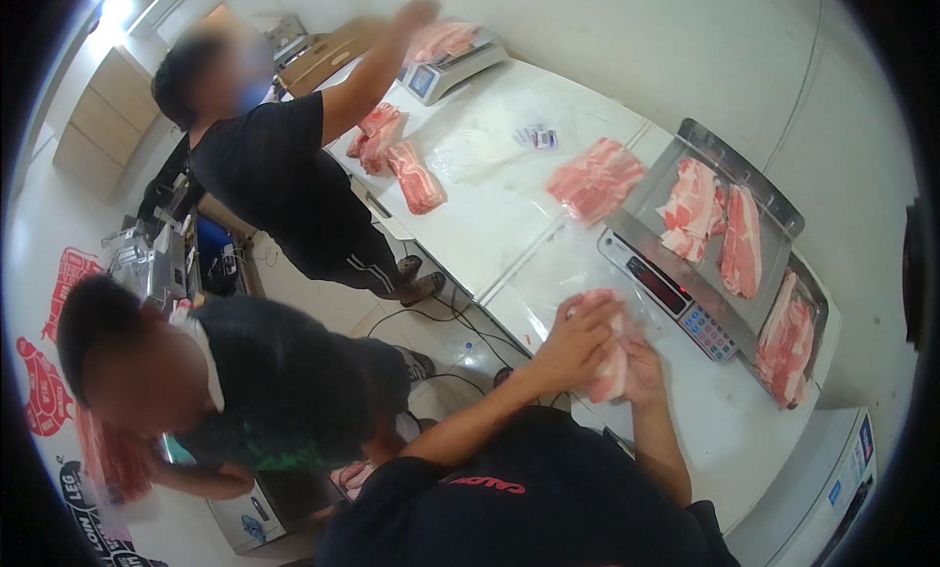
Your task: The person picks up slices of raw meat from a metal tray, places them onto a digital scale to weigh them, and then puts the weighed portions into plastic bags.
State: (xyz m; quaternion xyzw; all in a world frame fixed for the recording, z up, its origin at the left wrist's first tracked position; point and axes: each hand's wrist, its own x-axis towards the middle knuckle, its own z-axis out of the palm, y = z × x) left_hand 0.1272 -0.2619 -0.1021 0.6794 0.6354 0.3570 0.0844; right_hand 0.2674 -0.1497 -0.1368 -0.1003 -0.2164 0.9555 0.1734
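Meat slices (pixel 613 373), near and left of the scale (pixel 658 285), are gripped between the left hand (pixel 582 338) and right hand (pixel 643 367) (fingertips partly blurred); a flat portion (pixel 596 179) farther off looks bagged already, while loose portions (pixel 741 244) on the scale seem left to do.

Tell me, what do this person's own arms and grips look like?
The left grip and right grip are ordinary human hands, ungloved, without cables. The forearms are bare, below a black short-sleeved shirt with small red lettering.
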